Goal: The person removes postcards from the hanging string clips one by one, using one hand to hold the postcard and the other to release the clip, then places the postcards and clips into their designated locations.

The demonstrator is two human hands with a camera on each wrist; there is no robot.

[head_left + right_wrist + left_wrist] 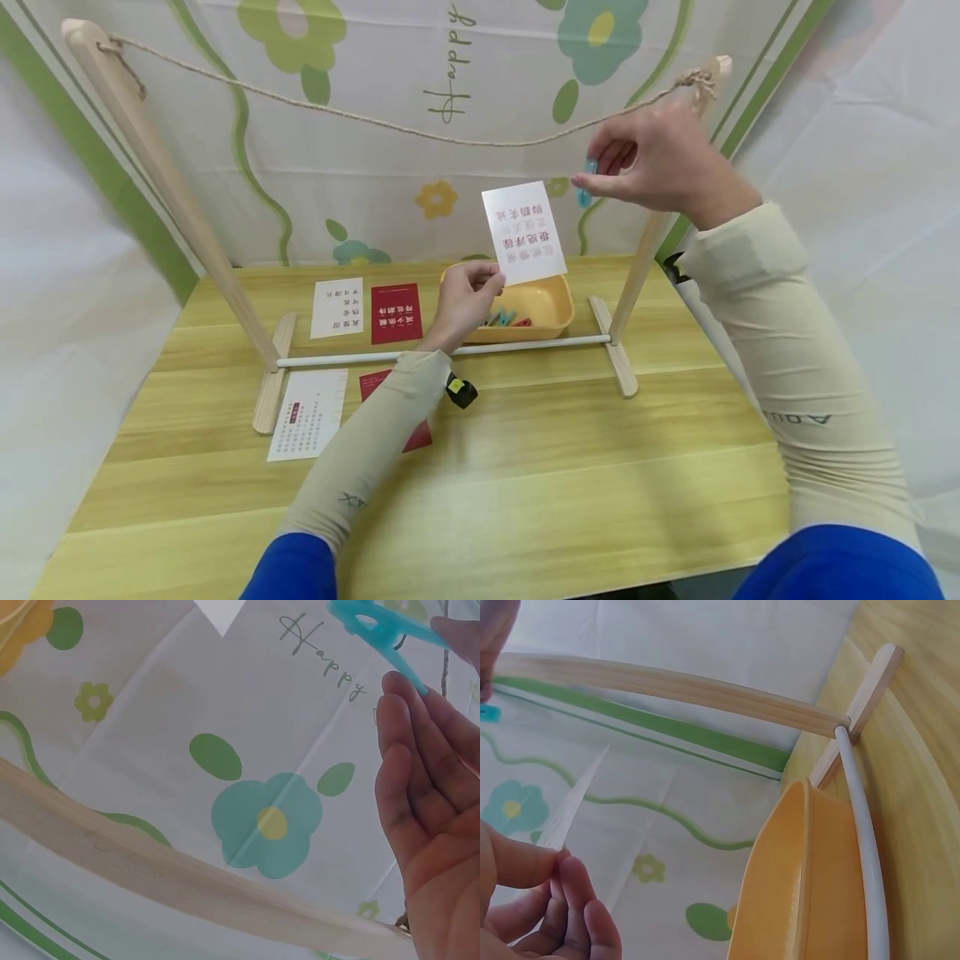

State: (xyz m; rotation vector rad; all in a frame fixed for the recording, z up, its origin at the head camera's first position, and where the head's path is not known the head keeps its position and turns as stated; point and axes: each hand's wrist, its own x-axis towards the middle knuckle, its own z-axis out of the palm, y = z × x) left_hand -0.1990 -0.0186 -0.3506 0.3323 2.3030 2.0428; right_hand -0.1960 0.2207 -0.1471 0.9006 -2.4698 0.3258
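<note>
My left hand (468, 302) pinches a white card (528, 233) with red printed characters by its lower corner, holding it up in front of the yellow basket (564, 302). In the left wrist view the card (574, 804) shows almost edge-on between thumb and fingers. Higher up at the right, my right hand (660, 158) pinches a light blue clothespin (587, 185) just below the twine (450, 140). The right wrist view shows the clothespin (379, 628) with its handles between thumb and fingertips. The twine sags between two wooden posts.
White cards (337, 308) (307, 415) and red cards (396, 314) (416, 437) lie on the table at the left. Several clothespins (504, 318) lie in the basket. A white rod (525, 345) joins the feet of the wooden frame (176, 187). A flowered cloth (375, 183) hangs behind.
</note>
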